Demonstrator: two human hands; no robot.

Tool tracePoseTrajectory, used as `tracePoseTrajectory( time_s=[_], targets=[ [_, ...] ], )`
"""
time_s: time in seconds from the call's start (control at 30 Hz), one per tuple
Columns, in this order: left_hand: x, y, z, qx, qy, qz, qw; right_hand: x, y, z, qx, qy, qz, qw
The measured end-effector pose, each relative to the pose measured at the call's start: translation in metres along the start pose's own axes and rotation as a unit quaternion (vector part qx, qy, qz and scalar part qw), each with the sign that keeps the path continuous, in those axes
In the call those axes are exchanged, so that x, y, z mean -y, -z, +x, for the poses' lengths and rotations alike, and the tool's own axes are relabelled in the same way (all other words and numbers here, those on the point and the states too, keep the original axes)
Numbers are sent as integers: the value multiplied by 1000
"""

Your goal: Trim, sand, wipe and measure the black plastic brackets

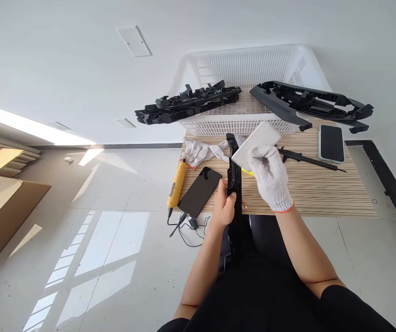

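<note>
My bare left hand [225, 205] is closed around a long black plastic part [233, 173], which stands lengthwise in front of my body. In a white knit glove with an orange cuff, my right hand [270, 175] grips a flat white pad [256, 144]. The pad is tilted, and its left edge meets or overlaps the upper side of the black part; whether they touch I cannot tell. Beneath the pad a bit of something yellow [247, 172] peeks out. A second white glove [203, 151] lies on the slatted table [322, 193] left of the part.
A white plastic basket [243, 123] stands at the back, with black plastic parts [191, 103] and a black frame [309, 103] across its rim. A yellow corded tool [177, 184], a dark phone [200, 191], a caliper [310, 159] and a cased phone [331, 144] lie on the table. Cardboard boxes [7, 212] sit left.
</note>
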State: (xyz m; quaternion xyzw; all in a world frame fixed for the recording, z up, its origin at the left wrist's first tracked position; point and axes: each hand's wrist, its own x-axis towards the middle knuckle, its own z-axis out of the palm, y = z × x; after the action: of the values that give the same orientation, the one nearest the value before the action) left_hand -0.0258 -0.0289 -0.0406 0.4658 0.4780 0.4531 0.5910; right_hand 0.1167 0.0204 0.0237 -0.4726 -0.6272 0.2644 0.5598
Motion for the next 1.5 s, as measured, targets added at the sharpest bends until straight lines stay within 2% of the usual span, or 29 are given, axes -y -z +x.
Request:
tracePoseTrajectory(
  time_s=[0.07, 0.1, 0.2, 0.3, 0.4, 0.53, 0.57, 0.63, 0.67, 0.77, 0.8, 0.83, 0.93, 1.0, 1.13, 1.23, 1.3, 1.37, 1.43, 1.5],
  targets=[
    [-1, -1, 0, 3, -18, -17, 1000, 0, -3, -2, 46, 6, 12, 999],
    [-2, -1, 0, 3, -22, -23, 999, -1, -5, -2, 48, 18, 3, 999],
    [0, -1, 0, 1, -17, -36, 999, -4, -8, -1, -26, 33, -12, 999],
    [2, 0, 0, -8, -22, -48, 999, -7, -8, 2, 11, 30, 14, 999],
    [4, 0, 0, -6, -37, -43, 998, -5, -6, 3, -9, 9, 36, 999],
    [6, 0, 2, -4, -52, -26, 998, -2, -5, 4, 51, 8, 37, 998],
    [7, 0, 3, -6, -53, -25, 998, -2, -5, 3, 33, 12, 20, 999],
    [7, 0, 3, -7, -54, -26, 998, -2, -5, 2, -50, 4, -10, 999],
    [8, 0, 2, -5, -54, -27, 998, -3, -4, 1, -64, -2, -13, 998],
    [8, 0, 2, -7, -58, -40, 998, -3, -2, -1, 43, 15, -17, 999],
    [8, 0, 1, -12, -57, -42, 997, -2, -1, -1, 57, 23, -27, 998],
    [8, -1, 1, -17, -54, -39, 998, -1, -1, -2, 41, 27, -44, 998],
    [8, -1, 1, -25, -54, -18, 998, 2, 2, -5, -59, 31, -108, 992],
    [8, -1, 1, -25, -60, -19, 998, 3, 5, -7, -32, 40, -137, 989],
    [9, 0, 1, -21, -72, -33, 997, -5, 14, -11, 94, 50, -149, 983],
    [9, 0, 1, -19, -76, -25, 997, -13, 20, -12, 85, 39, -142, 985],
    [8, -1, 1, -20, -75, -21, 997, -12, 21, -12, 33, 11, -98, 995],
    [7, -2, 1, -20, -74, -17, 997, -5, 21, -13, -2, -63, -12, 998],
    [7, -3, 1, -20, -73, -11, 997, 5, 17, -13, 24, -170, 85, 982],
    [6, -3, 1, -18, -75, -10, 997, 13, 12, -11, 89, -249, 136, 955]
  ],
)
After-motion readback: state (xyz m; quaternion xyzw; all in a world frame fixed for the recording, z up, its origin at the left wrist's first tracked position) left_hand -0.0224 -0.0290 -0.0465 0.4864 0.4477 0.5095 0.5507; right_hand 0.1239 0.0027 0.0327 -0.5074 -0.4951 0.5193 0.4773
